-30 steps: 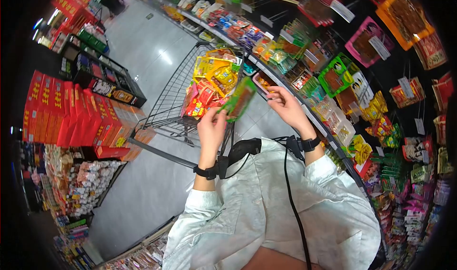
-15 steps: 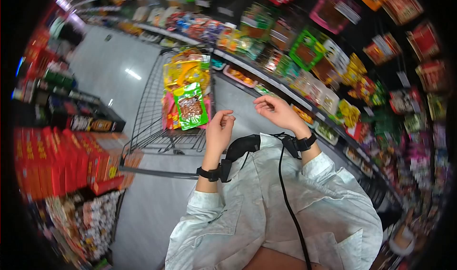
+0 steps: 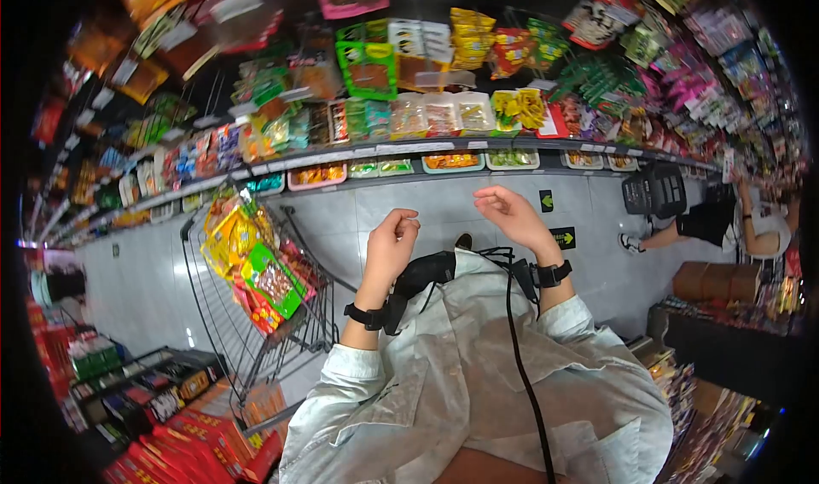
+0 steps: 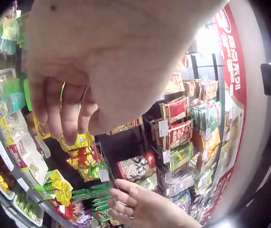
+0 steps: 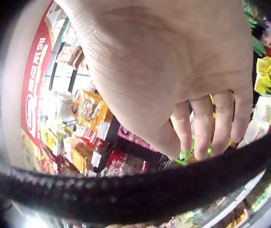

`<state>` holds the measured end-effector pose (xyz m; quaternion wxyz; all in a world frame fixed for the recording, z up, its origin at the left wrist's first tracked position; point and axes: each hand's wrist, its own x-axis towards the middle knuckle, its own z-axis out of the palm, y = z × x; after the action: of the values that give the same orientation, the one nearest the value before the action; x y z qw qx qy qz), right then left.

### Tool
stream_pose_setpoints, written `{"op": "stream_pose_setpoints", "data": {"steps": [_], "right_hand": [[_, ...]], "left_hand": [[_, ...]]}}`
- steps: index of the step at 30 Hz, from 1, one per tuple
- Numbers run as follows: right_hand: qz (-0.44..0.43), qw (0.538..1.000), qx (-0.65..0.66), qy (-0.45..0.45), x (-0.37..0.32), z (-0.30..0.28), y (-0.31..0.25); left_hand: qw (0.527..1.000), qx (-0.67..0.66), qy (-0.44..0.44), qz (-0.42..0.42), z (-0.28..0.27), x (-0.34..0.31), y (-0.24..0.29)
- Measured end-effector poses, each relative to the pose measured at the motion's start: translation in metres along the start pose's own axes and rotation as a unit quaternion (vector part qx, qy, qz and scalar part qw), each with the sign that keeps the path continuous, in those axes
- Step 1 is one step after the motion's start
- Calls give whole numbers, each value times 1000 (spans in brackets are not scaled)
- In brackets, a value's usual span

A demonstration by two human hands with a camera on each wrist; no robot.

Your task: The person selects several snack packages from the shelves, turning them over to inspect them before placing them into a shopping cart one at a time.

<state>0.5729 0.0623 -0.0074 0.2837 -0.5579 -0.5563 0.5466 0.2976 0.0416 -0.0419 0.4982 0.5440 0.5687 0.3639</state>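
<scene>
My left hand hangs in front of my body with its fingers loosely bent and nothing in them. To its right my right hand is also empty, fingers loosely extended; in the right wrist view its fingers hang slightly bent. A wire shopping cart stands to the left of my left hand. On top of the pile in it lies a green snack packet with a clear window. Yellow packets and red packets lie around and under it.
A long shelf of packaged snacks runs across ahead, with trays low beneath it and packets hanging above. Red boxes are stacked at the lower left. Another person is at the right, near a dark basket.
My left hand has let go of the green packet, which now lies on the pile in the cart. The view has swung right toward the shelf, and the cart sits farther left.
</scene>
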Motion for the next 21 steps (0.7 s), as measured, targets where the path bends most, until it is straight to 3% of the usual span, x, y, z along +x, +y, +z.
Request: {"op": "stream_pose_setpoints", "data": {"steps": [5,12,21], "right_hand": [[-19,998,29,55,-10,-66,58],[-5,998,34,44,-1,-156,105],[-13,999,49,13,37,-192,121]], "left_hand": [[998,50,-31,10,62,36,22],[997,52,-51,3,147,60,42],[997,65,-22,-37,161,72,51]]}}
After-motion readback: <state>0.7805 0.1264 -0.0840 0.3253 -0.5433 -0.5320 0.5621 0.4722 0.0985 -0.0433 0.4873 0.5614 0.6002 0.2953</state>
